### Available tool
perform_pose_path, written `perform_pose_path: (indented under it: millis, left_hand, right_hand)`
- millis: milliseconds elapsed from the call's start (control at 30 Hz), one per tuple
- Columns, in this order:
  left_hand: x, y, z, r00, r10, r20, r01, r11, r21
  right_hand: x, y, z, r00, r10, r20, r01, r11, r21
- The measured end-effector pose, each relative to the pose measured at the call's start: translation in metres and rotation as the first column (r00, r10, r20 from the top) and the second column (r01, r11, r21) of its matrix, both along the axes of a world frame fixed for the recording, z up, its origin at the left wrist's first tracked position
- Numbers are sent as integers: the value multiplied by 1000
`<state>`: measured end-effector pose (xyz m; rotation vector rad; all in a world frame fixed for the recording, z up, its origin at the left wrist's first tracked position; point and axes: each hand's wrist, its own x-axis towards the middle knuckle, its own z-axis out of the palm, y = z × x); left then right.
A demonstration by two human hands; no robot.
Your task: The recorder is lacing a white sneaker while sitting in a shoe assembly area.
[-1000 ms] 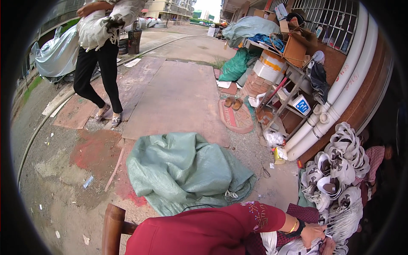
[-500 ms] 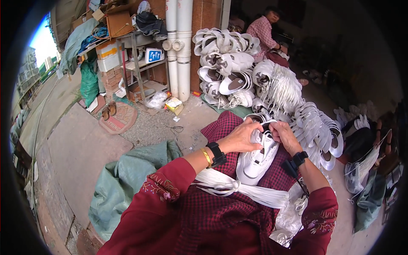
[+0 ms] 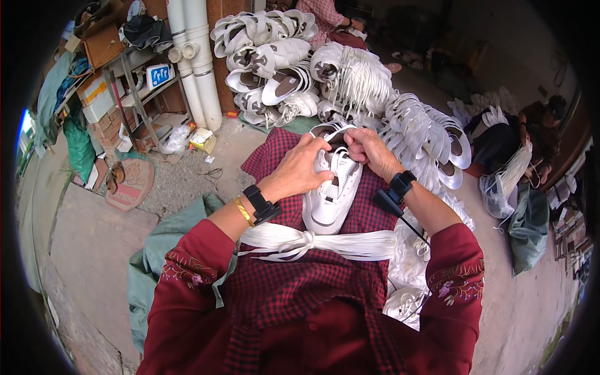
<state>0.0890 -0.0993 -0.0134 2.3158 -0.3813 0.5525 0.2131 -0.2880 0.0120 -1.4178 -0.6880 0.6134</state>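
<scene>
Shoe work fills the lap: a white lace-up sneaker with a soft upper and thick rubber sole [image 3: 331,197] lies sole-down on the red-and-black checked cloth [image 3: 294,281] over the person's knees, toe pointing toward the body. Both hands are closed on its far, open end. The left hand [image 3: 299,170] grips the tongue and lacing area from the left side, and the right hand [image 3: 370,150] pinches the collar and a white lace just beside it, so the two hands nearly touch over the opening.

Judging by its looks, the sneaker is light, with a sole stiff enough to hold by the heel or midfoot, while the upper gives under the fingers; the thin laces are limp and likely to slip, so they need a pinch near the eyelets.

A bundle of flat white laces tied in a knot [image 3: 312,244] lies across the lap nearer the body, and a large heap of white sneakers [image 3: 350,81] is piled beyond the hands.
</scene>
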Motion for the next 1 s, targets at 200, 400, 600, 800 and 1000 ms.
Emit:
perform_pose_path:
  millis: [200, 400, 600, 800, 1000]
  left_hand:
    - [-2, -6, 13, 998, 26, -52, -20, 991, 129]
    - [-4, -9, 17, 998, 31, -52, -21, 985, 174]
    - [4, -4, 7, 996, -18, 91, -3, 976, 218]
    - [5, -9, 9, 998, -37, 44, 28, 980, 197]
    - [2, 1, 2, 997, -51, 54, 37, 972, 233]
  right_hand:
    - [4, 2, -4, 999, -27, -25, 28, 999, 28]
    - [1, 9, -8, 993, -103, -52, 104, 994, 20]
    - [7, 20, -15, 991, -108, -72, 116, 986, 116]
    - [10, 23, -21, 980, -201, 1, 200, 975, 100]
    - [12, 36, -29, 964, -260, 65, 251, 961, 116]
